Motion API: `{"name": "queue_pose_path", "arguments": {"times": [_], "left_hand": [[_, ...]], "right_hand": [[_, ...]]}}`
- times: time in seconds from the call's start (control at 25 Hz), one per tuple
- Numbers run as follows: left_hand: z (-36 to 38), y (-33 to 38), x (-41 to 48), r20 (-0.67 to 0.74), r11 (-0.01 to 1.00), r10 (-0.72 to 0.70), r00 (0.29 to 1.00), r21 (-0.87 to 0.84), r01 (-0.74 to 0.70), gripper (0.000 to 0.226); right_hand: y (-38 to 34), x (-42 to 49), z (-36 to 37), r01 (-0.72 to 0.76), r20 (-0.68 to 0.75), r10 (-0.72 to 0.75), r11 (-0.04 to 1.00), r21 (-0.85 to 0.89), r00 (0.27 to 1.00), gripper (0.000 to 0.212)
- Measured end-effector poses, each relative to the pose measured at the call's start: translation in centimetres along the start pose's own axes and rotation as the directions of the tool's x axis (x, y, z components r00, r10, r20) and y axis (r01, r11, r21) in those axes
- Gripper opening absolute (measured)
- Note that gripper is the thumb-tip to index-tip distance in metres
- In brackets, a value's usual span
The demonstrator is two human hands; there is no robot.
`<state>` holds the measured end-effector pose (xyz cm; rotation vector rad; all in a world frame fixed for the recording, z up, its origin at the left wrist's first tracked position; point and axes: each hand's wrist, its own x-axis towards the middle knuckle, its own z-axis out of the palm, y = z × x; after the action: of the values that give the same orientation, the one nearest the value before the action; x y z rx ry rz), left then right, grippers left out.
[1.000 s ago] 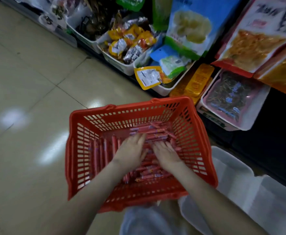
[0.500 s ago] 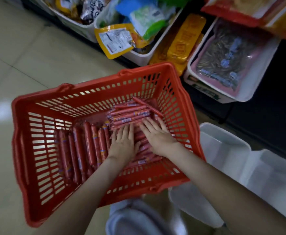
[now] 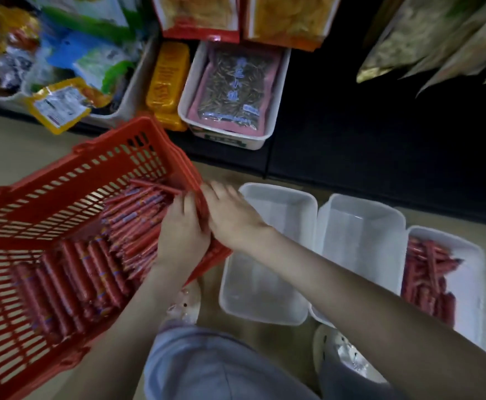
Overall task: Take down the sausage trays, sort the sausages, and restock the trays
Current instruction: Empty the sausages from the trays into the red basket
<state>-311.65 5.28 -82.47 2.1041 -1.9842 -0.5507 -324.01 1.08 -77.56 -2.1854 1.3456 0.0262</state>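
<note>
Your red basket (image 3: 63,197) sits at 9 o'clock, sausages (image 3: 91,269) heaped inside. Its right wall stands between them and the bare first tray (image 3: 264,284) and second tray (image 3: 360,241) at 3 o'clock. The third tray (image 3: 469,290), at 4 o'clock, holds more. A shelf bin (image 3: 253,140) sits at 12 o'clock. Your left hand (image 3: 182,235) rests on the sausages, but it is too blurred to tell its grip. Your right hand (image 3: 233,217) lies across the rim with straight fingers. Half a second ago both hands lay flat mid-basket.

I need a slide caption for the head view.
Left hand and right hand at red basket of sausages, white trays alongside.
</note>
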Motion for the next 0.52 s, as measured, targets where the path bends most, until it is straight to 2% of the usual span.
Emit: {"name": "queue_pose_path", "arguments": {"times": [0.04,0.12,0.24,0.36,0.44,0.52], "left_hand": [[-0.1,-0.7,-0.3,-0.006,1.000,0.004,1.000,-0.031,-0.004,0.043],[0.1,-2.4,-0.6,0.082,0.999,-0.041,0.996,0.031,0.038,0.058],[1.8,-7.2,-0.8,0.335,0.975,-0.060,0.940,0.223,-0.018,0.080],[3.2,-11.1,-0.5,0.498,0.939,-0.040,0.866,0.315,-0.137,0.088],[3.9,-13.7,-0.2,0.489,0.948,0.006,0.872,0.276,-0.161,0.086],[3.5,-16.3,0.2,0.382,0.971,-0.017,0.924,0.228,-0.076,0.088]], "right_hand": [[0.7,-0.3,0.0,-0.007,0.002,0.007,1.000,-0.006,1.000,0.058],[0.2,0.4,0.7,0.030,-0.027,-0.031,0.999,-0.039,0.999,0.058],[-2.1,3.8,1.5,0.107,-0.083,-0.112,0.993,-0.055,0.990,0.057],[-5.4,8.6,5.2,0.053,0.060,-0.048,0.996,-0.076,0.997,0.057],[-6.8,12.5,8.6,-0.057,0.122,0.069,0.993,-0.102,0.990,0.052],[-7.1,16.1,11.4,-0.162,0.142,0.182,0.977,-0.138,0.973,0.046]]}}
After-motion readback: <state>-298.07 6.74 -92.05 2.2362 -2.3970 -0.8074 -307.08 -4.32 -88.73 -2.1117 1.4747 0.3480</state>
